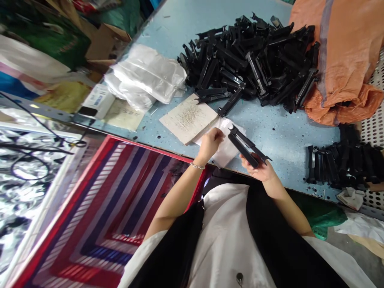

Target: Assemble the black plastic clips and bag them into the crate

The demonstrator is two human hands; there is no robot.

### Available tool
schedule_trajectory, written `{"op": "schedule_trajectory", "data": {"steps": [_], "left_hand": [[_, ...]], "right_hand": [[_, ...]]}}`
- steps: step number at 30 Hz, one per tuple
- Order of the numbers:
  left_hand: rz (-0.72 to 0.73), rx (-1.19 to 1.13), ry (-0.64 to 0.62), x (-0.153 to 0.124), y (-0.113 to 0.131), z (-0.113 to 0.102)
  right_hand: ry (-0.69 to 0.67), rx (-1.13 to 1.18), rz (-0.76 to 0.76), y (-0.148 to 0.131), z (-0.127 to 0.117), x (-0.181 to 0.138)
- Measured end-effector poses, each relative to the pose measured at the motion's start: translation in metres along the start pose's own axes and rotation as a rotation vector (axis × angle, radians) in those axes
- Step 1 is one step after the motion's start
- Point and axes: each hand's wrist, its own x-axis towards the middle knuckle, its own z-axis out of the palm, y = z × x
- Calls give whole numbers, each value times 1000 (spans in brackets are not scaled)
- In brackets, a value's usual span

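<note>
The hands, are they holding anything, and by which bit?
The right hand holds a black part by its near end. The left hand is curled; whether it holds anything cannot be told.

The left forearm (177, 194) slants up and rightward from the lower middle of the frame to a nearly straight left wrist (201, 161). Near the centre, the left hand (211, 142) has its fingers curled inward; whether their tips meet is unclear. The right forearm (288, 204) slants up and leftward from the lower right, and the right hand (259, 167) grips with bent fingers, right of centre, apart from the left.
</note>
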Motion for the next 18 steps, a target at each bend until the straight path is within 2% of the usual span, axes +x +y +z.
{"op": "schedule_trajectory", "data": {"steps": [3,9,12,15,18], "left_hand": [[163,210,-15,-5,-2,-5],[147,253,-78,-7,-15,-12],[173,283,-37,-5,-17,-18],[335,353,-35,-13,-4,-23],[594,299,-165,-40,22,-18]], "right_hand": [[-86,101,68,5,4,16],[-101,256,74,14,10,31],[-44,269,105,16,9,33],[15,176,74,16,9,37],[159,-88,-93,18,14,41]]}}
